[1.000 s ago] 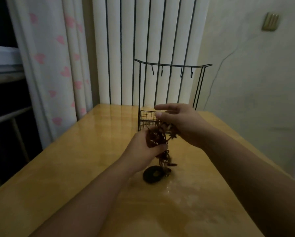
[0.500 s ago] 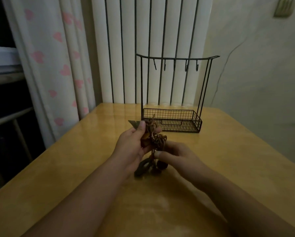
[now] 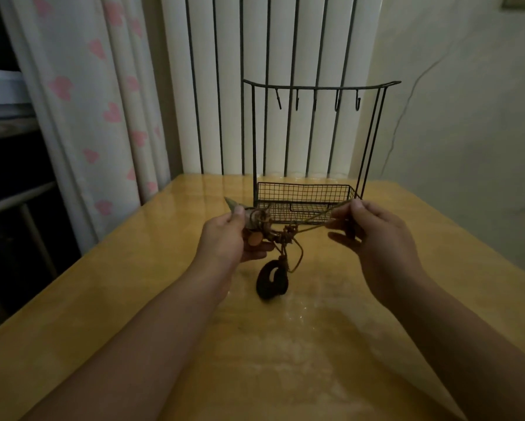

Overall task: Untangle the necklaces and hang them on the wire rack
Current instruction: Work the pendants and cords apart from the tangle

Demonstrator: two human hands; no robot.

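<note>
A tangle of brown cord necklaces (image 3: 270, 229) hangs between my hands above the wooden table (image 3: 133, 299). My left hand (image 3: 227, 238) grips the knotted bundle with its rings and a pointed pendant. My right hand (image 3: 373, 235) pinches a cord loop and holds it stretched out to the right. A dark ring-shaped pendant (image 3: 271, 279) dangles below the knot, down at the table top. The black wire rack (image 3: 312, 135) stands just behind my hands, with several bare hooks on its top bar and a mesh basket at its base.
A white radiator (image 3: 255, 71) rises behind the table. A curtain with pink hearts (image 3: 97, 101) hangs at the left. A pale wall (image 3: 467, 117) is at the right.
My right hand moved from under the bundle out to the right and pulled a cord loop taut. The left hand still holds the knot. The dark pendant now hangs free below.
</note>
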